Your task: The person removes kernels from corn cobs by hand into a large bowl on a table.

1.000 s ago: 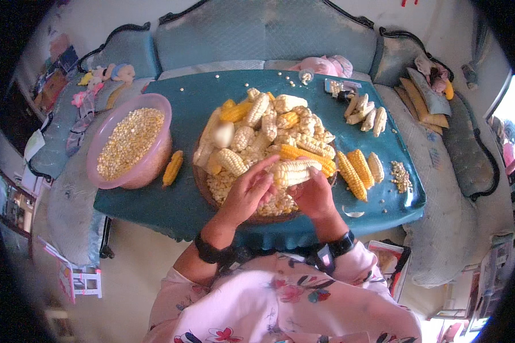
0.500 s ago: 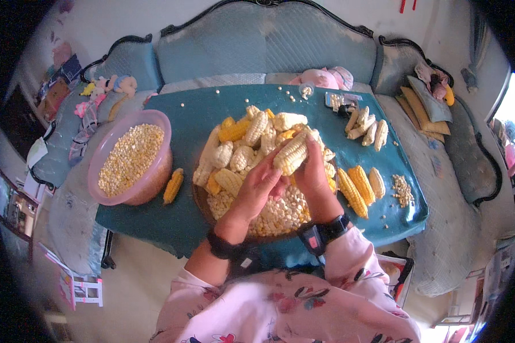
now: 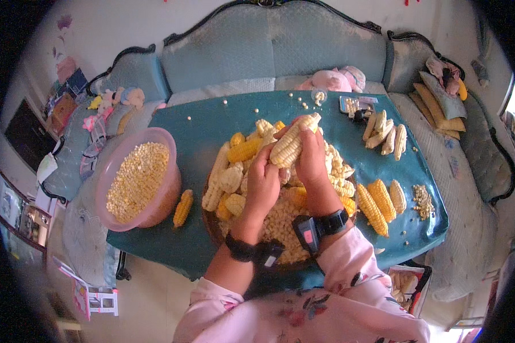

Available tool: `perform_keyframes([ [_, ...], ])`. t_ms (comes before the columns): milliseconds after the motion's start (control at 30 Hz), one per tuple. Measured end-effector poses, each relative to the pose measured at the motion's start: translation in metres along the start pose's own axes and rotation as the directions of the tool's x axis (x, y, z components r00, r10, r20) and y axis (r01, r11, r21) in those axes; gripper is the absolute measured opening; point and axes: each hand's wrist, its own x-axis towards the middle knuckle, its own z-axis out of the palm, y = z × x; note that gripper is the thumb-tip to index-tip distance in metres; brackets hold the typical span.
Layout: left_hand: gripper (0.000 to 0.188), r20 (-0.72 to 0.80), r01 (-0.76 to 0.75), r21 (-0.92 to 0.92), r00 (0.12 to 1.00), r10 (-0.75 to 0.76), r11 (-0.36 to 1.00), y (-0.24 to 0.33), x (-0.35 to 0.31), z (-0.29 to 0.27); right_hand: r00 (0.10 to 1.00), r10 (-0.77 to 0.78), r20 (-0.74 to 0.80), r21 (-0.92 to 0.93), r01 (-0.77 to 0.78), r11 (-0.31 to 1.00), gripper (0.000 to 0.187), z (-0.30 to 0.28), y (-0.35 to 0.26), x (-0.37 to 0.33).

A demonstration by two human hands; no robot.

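A pale whitish-yellow corn cob (image 3: 294,143) is tilted up over the table, its far end pointing away and right. My left hand (image 3: 263,176) closes on its near left side, and my right hand (image 3: 311,160) wraps its right side. Beneath my hands lies a round brown tray (image 3: 208,224), heaped with white and yellow cobs (image 3: 245,150) toward the back and sides. Loose kernels (image 3: 286,220) fill its near part, partly hidden by my wrists.
At left stands a pink tub (image 3: 169,206) of kernels, beside a single yellow cob (image 3: 183,208). Right of the tray lie yellow cobs (image 3: 372,208) and a small kernel pile (image 3: 423,201). Stripped cobs (image 3: 383,134) rest farther back by a compartmented box (image 3: 357,105). A blue sofa (image 3: 223,51) surrounds the table.
Both hands have lifted the cob slightly up and away from me, tilting it more upright. The whole view has shifted a little.
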Motion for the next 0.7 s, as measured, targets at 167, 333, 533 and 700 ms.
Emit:
perform_keyframes([
  [167,0.034,0.064,0.206,-0.096,0.978,-0.201,0.974,0.000,-0.005,-0.003,0.997,-0.011,-0.080,0.001,0.011,1.000,0.020,-0.001,-0.002,-0.005],
  [333,0.049,0.119,0.178,-0.328,0.982,-0.147,0.928,-0.006,-0.004,0.004,0.958,0.074,-0.277,0.178,-0.025,0.984,0.029,-0.005,0.012,0.000],
  [533,0.055,-0.008,-0.045,-0.376,0.999,0.045,0.926,-0.001,-0.001,0.013,0.969,0.004,-0.248,-0.013,-0.008,1.000,0.028,0.009,0.016,-0.013],
  [700,0.052,-0.193,-0.050,-0.409,0.981,-0.032,0.911,-0.004,-0.006,0.009,0.975,-0.126,-0.185,-0.036,0.122,0.992,0.027,0.024,0.014,-0.024],
])
